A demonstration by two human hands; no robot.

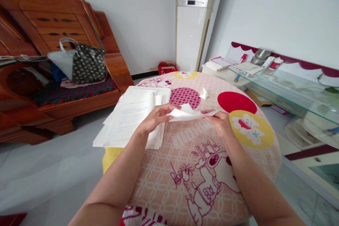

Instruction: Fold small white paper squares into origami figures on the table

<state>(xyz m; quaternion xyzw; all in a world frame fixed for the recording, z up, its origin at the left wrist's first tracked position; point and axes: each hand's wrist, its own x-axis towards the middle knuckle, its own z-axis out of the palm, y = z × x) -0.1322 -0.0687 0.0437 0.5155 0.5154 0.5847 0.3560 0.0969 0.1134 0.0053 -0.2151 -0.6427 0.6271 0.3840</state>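
Firmly held: a sheet of paper (189,113) between two hands

Just above the middle of the round surface (164,183), the folded white sheet of paper hung clear of the pink cartoon cloth (249,127) that covered it. The left hand (156,116) was clamped on the sheet's left end, fingers curled over the top and thumb pressed against it. The right hand (221,122) pinched the right end, fingertips together on the edge. Both forearms reached in from the near edge.

Under the left hand and out to the left edge of the surface lay a stack of papers (129,120), its loose sheets overhanging that edge. Near the far edge, well apart from both hands, sat a small scrap of paper (203,94), folded and white.

Beyond the surface, to the left, a wooden bench (53,24) carried a dark patterned bag (84,61). A tall white air conditioner (192,21) stood against the far wall. To the right ran a glass shelf (291,91) with assorted items; I could not tell what they were.
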